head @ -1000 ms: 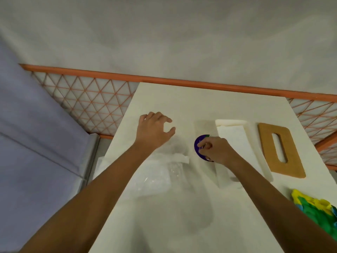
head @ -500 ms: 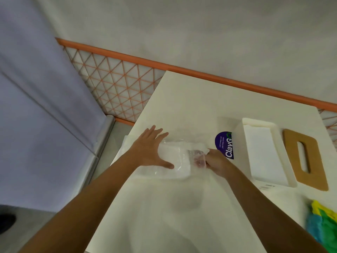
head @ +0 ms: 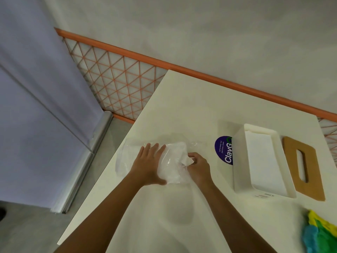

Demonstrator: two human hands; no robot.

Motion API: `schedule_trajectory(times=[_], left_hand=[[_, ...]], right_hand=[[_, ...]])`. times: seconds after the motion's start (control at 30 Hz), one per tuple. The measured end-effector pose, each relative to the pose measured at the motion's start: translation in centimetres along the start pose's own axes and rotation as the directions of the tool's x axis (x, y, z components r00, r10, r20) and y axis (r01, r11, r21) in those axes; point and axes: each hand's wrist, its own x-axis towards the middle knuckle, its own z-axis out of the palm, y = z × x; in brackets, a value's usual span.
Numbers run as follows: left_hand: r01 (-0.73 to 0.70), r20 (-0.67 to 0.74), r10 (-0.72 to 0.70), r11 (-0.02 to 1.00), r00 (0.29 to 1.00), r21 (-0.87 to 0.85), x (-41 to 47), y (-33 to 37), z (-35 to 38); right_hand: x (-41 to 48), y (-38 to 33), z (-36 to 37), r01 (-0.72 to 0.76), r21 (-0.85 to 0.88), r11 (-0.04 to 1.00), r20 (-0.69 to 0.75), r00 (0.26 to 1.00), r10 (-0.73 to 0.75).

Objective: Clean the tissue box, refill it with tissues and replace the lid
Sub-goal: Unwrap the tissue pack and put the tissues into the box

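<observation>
Cream tabletop (head: 182, 106) fills most of the view, with an orange lattice fence (head: 116, 84) behind it. On the tabletop stands the white rectangular plastic tissue box (head: 238, 161), uncovered, with a flat white stack of tissues (head: 262, 161) inside; the small print on its near wall is too blurred to read. Left of the box lies the clear plastic pack of white tissues (head: 173, 161), its far end hard to trace. Just right of the box lies the flat brown lid with an oblong slot (head: 313, 170), one edge hidden behind the box. A round purple sticker (head: 223, 150) at the box's left wall reads "ClavG", the rest covered by the box, with a small line: "Let's keep our pantries clean". Near and right of the box, a yellow, green and blue cloth (head: 321, 234) is cut off by the frame. The left hand (head: 147, 165) presses flat on the pack, fingers straight. The right hand (head: 198, 167), fingers curled, pinches the pack's crumpled white end nearest the box; I cannot tell whether that is tissue or wrapper.
</observation>
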Motion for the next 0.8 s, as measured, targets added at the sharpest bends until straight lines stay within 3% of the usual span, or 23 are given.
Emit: schedule_trajectory(times=[0.2, 0.3, 0.43, 0.6, 0.8], left_hand=[[-0.014, -0.042, 0.012, 0.997, 0.999, -0.070, 0.2, -0.5, 0.3], [-0.025, -0.062, 0.018, 0.994, 0.998, -0.105, 0.2, -0.8, 0.5], [-0.040, -0.101, 0.025, 0.988, 0.995, -0.148, 0.3, -1.2, 0.3], [-0.050, -0.112, 0.034, 0.987, 0.993, -0.150, 0.2, -1.3, 0.1], [-0.039, -0.094, 0.024, 0.987, 0.995, -0.158, 0.1, -1.2, -0.3]], right_hand=[[1.8, -0.4, 0.0, -0.176, 0.086, 0.981, 0.102, 0.981, 0.167], [1.9, -1.3, -0.9, -0.134, 0.065, 0.989, 0.230, 0.966, 0.116], [2.1, -1.9, -2.2, -0.092, 0.204, 0.975, 0.280, 0.959, 0.032], [2.2, -1.1, -2.5, -0.270, 0.440, 0.857, 0.323, 0.937, 0.129], [2.8, -0.4, -2.4, -0.177, 0.044, 0.983, 0.175, 0.970, 0.167]])
